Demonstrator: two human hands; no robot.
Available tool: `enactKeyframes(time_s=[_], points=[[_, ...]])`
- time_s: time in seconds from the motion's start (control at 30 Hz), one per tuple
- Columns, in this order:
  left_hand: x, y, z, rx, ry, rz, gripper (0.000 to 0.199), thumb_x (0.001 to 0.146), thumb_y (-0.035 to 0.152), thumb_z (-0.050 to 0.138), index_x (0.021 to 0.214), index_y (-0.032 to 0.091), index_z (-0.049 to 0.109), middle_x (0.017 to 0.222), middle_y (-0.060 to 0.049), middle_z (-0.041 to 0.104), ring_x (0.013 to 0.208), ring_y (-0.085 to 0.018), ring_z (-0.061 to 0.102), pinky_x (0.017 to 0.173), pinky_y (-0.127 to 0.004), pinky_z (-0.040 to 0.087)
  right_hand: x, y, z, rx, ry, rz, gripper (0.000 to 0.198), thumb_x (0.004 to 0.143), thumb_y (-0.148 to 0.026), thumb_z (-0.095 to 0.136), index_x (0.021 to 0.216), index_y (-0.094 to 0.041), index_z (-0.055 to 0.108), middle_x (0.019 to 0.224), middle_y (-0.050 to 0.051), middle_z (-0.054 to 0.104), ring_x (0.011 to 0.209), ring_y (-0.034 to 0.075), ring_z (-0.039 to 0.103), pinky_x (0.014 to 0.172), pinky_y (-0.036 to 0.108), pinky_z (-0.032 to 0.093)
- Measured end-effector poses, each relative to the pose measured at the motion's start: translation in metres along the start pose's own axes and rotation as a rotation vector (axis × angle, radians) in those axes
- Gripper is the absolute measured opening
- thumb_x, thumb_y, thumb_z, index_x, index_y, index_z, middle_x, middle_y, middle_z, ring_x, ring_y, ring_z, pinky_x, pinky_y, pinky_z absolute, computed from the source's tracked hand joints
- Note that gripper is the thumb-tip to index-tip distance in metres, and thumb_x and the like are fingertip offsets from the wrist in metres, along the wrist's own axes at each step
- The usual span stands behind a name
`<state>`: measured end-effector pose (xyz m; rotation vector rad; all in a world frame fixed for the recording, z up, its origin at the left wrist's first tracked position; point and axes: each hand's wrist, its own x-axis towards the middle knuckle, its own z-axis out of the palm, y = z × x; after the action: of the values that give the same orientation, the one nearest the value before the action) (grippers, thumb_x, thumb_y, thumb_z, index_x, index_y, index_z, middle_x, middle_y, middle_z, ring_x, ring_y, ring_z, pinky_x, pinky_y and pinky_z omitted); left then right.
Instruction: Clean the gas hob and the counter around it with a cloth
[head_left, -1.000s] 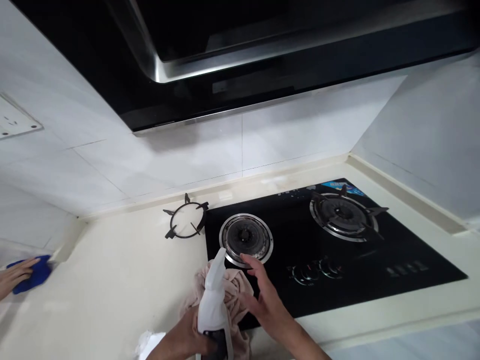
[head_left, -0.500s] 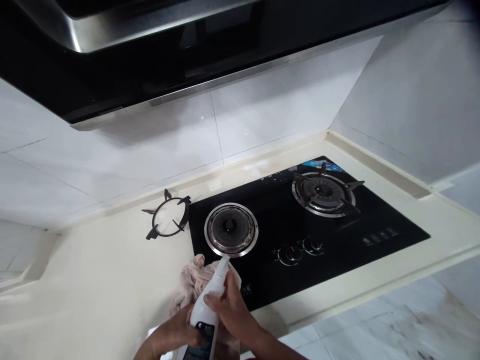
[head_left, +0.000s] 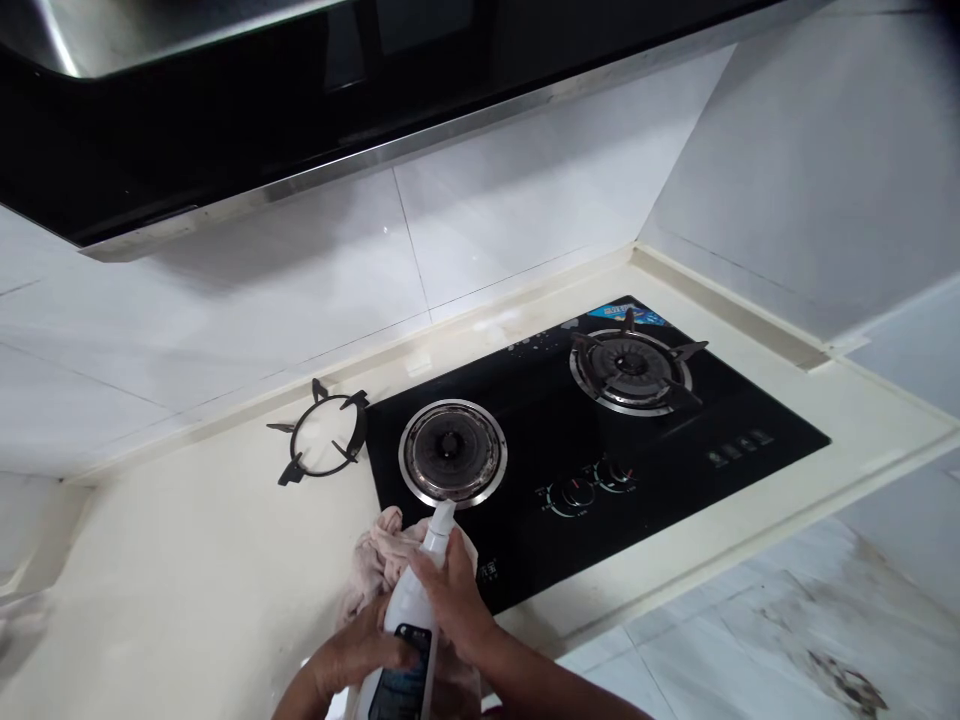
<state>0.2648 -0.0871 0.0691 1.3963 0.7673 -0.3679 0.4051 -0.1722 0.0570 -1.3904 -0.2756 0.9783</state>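
A white spray bottle with a dark label is tilted over the front left of the black gas stove. My left hand is wrapped round its body, with the thumb across the label. Up at the neck, just below the nozzle, my right hand is closed on the bottle. A pinkish cloth hangs behind and beside the bottle; which hand bears it I cannot tell. The nozzle appears at the front rim of the left burner, whose pan support is off.
The loose black pan support lies on the cream counter, left of the stove. Another support sits on the right burner. Two knobs are at the stove's front. Overhead, a black range hood juts out.
The view has shifted a little, so the stove and hood appear further left and slightly higher. Both hands keep their hold on the spray bottle.
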Motion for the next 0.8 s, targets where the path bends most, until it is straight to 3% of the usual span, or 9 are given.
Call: enactKeyframes(time_s=[0.23, 0.57, 0.8], points=[[0.003, -0.006, 0.006, -0.08, 0.067, -0.011, 0.035, 0.053, 0.026, 0.064, 0.086, 0.013, 0.064, 0.074, 0.0, 0.059, 0.068, -0.014, 0.046, 0.061, -0.025, 0.04, 0.008, 0.004, 0.006, -0.067, 0.056, -0.026, 0.033, 0.073, -0.046, 0.068, 0.09, -0.023, 0.053, 0.082, 0.001, 0.062, 0.076, 0.019, 0.057, 0.073, 0.035, 0.047], [0.003, -0.016, 0.013, -0.187, 0.146, 0.027, 0.036, 0.052, 0.025, 0.065, 0.086, 0.013, 0.063, 0.074, -0.001, 0.059, 0.072, -0.016, 0.049, 0.065, -0.027, 0.042, 0.005, -0.01, 0.015, -0.115, 0.062, -0.021, 0.034, 0.074, -0.053, 0.066, 0.084, -0.023, 0.055, 0.082, 0.003, 0.063, 0.078, 0.02, 0.059, 0.076, 0.036, 0.049], [-0.012, 0.008, 0.008, -0.279, 0.16, 0.067, 0.038, 0.057, 0.032, 0.072, 0.089, 0.015, 0.063, 0.082, -0.002, 0.063, 0.078, -0.019, 0.052, 0.07, -0.028, 0.044, 0.007, -0.027, 0.028, -0.053, -0.07, -0.013, 0.029, 0.076, -0.042, 0.067, 0.095, -0.024, 0.054, 0.085, 0.002, 0.067, 0.08, 0.021, 0.063, 0.073, 0.035, 0.05]])
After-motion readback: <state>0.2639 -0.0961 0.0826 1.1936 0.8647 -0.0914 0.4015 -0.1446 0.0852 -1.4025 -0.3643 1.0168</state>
